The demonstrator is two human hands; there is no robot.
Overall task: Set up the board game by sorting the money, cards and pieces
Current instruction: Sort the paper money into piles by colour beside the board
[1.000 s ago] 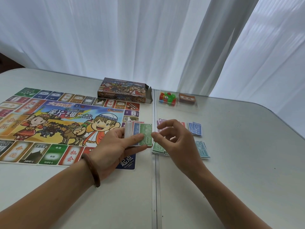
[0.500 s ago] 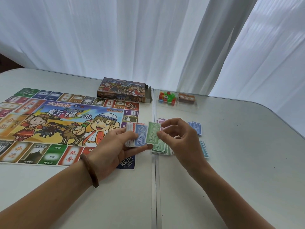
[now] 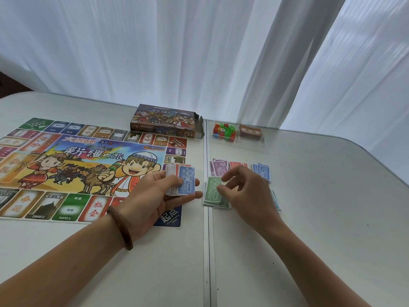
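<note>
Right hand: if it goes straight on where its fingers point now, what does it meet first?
The green 500 note on the green pile, just left of the right hand; contact is unclear.

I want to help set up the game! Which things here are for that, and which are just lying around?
For the job: money stack in left hand, green 500 pile, purple notes, red notes, blue notes, pieces, cards, board.
Just lying about: game box, curtain, bracelet.
</note>
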